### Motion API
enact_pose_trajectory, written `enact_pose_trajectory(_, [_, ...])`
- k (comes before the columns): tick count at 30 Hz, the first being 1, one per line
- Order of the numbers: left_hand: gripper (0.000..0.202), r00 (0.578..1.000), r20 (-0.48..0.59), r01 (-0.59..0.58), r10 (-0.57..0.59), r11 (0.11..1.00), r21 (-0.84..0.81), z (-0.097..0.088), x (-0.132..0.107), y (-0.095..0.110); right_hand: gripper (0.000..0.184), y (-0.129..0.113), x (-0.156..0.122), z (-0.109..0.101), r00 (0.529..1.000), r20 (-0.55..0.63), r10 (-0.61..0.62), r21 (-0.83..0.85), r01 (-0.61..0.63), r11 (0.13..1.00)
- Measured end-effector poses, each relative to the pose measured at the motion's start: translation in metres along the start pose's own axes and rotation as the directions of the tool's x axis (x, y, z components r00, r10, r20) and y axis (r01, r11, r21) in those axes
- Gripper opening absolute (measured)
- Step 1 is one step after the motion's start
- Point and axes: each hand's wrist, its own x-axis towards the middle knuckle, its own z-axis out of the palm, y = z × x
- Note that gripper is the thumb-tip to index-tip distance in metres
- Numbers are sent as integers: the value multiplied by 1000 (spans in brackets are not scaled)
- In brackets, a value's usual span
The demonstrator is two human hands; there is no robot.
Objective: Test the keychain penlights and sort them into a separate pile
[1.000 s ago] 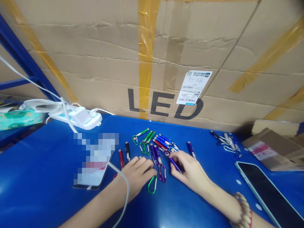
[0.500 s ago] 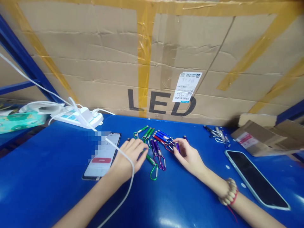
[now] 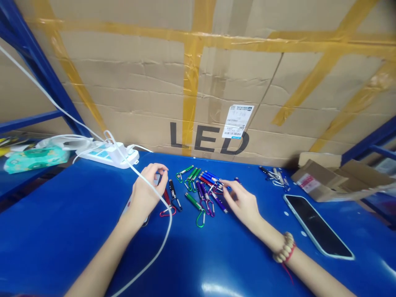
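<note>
A row of small keychain flashlights (image 3: 201, 185) in green, blue, red and purple, each with a carabiner clip, lies on the blue table (image 3: 216, 255). My right hand (image 3: 243, 201) rests beside them with fingers spread, the fingertips touching the blue and purple ones. A purple flashlight (image 3: 219, 202) lies just under its thumb. My left hand (image 3: 146, 193) lies on a phone (image 3: 157, 178), fingers curled over its far end and hiding most of it. A red flashlight (image 3: 167, 199) and a black flashlight (image 3: 173, 194) lie just right of that hand. A white cable (image 3: 161, 243) loops over my left wrist.
A white power strip (image 3: 108, 154) with plugs and a tissue pack (image 3: 34, 159) sit at the back left. A second phone (image 3: 318, 227) lies face up at right, near an open cardboard box (image 3: 334, 179) and a few more flashlights (image 3: 274, 175). A large carton marked LED (image 3: 210, 140) walls off the back.
My left hand has left the flashlights and moved left onto the phone. My right hand has set down the purple flashlight and opened. The view has tilted up.
</note>
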Motion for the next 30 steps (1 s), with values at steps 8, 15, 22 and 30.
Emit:
enact_pose_trajectory(8, [15,998,-6,56,-56,998,32,-8,8,-17,35,42,7,-16,952,-34,306,-361,-297,884])
enact_pose_trajectory(15, [12,982,168,-35,82,963,-266,2,8,12,28,53,6,-13,950,22,312,-319,-289,903])
enact_pose_trajectory(22, [30,681,725,616,103,455,-644,33,-6,55,34,29,8,-11,982,39,182,-74,-179,981])
enact_pose_trajectory(30, [50,721,692,664,36,245,-706,70,-35,40,33,-42,2,-12,987,-25,-162,276,162,947])
